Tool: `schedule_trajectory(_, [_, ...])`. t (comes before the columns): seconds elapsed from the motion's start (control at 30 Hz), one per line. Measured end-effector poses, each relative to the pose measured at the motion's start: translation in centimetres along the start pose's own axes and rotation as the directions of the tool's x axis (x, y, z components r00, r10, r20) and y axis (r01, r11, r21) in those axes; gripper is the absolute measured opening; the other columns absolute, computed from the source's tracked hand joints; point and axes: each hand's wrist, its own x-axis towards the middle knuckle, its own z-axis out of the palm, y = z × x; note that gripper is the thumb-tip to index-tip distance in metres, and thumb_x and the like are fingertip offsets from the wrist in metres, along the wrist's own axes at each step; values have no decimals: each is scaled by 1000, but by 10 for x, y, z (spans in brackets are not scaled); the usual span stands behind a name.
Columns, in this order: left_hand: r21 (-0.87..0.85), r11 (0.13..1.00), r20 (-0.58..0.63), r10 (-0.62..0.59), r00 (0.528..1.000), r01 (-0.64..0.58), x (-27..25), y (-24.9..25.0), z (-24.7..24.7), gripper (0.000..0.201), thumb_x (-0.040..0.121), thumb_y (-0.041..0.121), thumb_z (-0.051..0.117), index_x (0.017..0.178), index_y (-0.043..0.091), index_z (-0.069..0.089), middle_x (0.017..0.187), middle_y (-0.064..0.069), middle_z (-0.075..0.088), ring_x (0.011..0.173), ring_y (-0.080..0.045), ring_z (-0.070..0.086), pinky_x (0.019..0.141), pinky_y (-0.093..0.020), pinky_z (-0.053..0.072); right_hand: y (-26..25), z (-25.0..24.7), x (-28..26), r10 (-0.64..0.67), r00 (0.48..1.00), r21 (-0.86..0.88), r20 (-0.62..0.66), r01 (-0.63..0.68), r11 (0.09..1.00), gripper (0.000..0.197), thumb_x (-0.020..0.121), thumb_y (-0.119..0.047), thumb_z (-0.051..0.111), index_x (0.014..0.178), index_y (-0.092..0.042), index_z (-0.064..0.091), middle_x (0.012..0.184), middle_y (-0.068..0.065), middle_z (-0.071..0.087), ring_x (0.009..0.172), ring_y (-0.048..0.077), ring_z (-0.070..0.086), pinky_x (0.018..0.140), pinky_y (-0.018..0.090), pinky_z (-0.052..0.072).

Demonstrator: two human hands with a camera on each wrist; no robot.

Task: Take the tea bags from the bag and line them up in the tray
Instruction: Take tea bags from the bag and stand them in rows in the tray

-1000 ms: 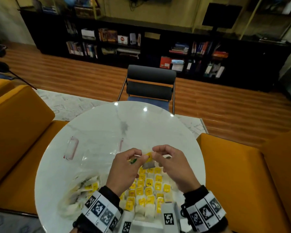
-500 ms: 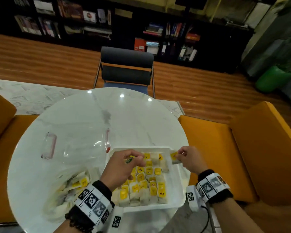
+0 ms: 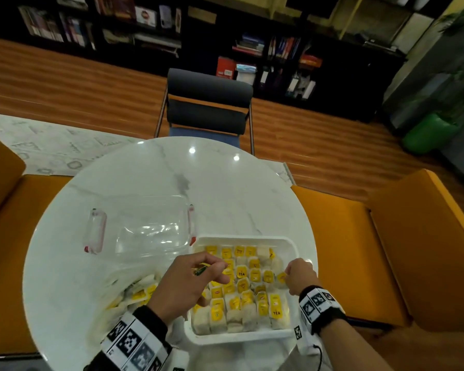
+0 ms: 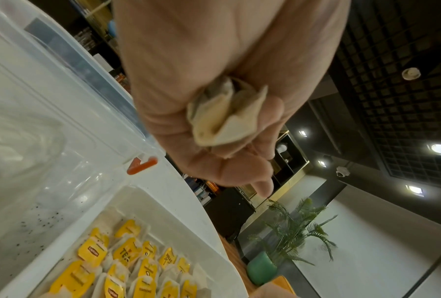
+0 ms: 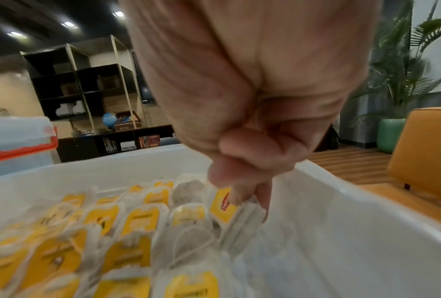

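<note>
A white tray [image 3: 289,245] holds rows of tea bags with yellow tags [image 3: 241,286]. My right hand [image 3: 299,275] is at the tray's right side and pinches one tea bag [image 5: 242,219] by its top, its lower end down among the right-hand row. My left hand [image 3: 188,285] hovers over the tray's left edge with its fingers curled round crumpled tea bags [image 4: 221,115]. The clear plastic bag [image 3: 134,293] with more tea bags lies to the left of the tray.
A clear lidded container [image 3: 145,231] with red clips sits on the round white table [image 3: 225,194] behind the bag. Orange seats flank the table and a dark chair [image 3: 206,103] stands at its far side.
My hands have separated; the right one carried a tea bag from above the tray's middle out to the right side and lowered it into the row. The view tilted down.
</note>
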Motion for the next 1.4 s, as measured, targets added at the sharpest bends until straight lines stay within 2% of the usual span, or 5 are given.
schedule_trajectory(0.23, [-177, 981, -23, -82, 996, 76, -6, 2, -10, 33, 105, 34, 47, 104, 13, 72, 92, -6, 78, 39, -11, 42, 50, -30, 49, -13, 14, -16, -7, 995, -133, -103, -6, 991, 24, 99, -8, 41, 121, -13, 49, 125, 10, 57, 116, 28, 59, 91, 36, 49])
schedule_trajectory(0.6, [-769, 572, 178, -240, 954, 287, -2, 11, -10, 58, 97, 55, 50, 107, 2, 71, 80, -11, 65, 53, -17, 51, 48, -27, 44, -22, -32, -37, -216, 975, -12, -53, 215, 976, 10, 93, -14, 53, 93, -18, 62, 101, 8, 66, 88, 26, 67, 78, 35, 58])
schedule_trajectory(1.03, [-943, 331, -44, -230, 972, 36, 0, 28, 7, 23, 106, 12, 40, 120, 4, 57, 71, -5, 49, 54, -19, 53, 54, -34, 55, -113, -86, -186, -697, 690, 321, -194, 716, 620, 44, 77, -58, 71, 65, -17, 61, 66, -1, 65, 61, 13, 57, 56, 25, 40])
schedule_trajectory(1.2, [-975, 218, -108, -270, 957, -49, 3, 17, 3, 23, 105, 7, 40, 120, 4, 57, 80, -11, 52, 70, -23, 57, 106, -54, 44, -112, -104, -179, -705, 671, 491, -230, 706, 511, 22, 83, -32, 77, 63, -28, 68, 59, -7, 64, 49, 15, 62, 50, 20, 41])
schedule_trajectory(1.4, [-963, 269, -99, -279, 955, -21, 9, 38, 15, 21, 104, 15, 45, 114, 3, 59, 63, -3, 49, 59, -18, 54, 65, -37, 56, -92, -129, -166, -748, 632, 444, -202, 740, 505, 13, 87, -29, 72, 76, -22, 73, 68, -4, 69, 60, 20, 64, 61, 37, 51])
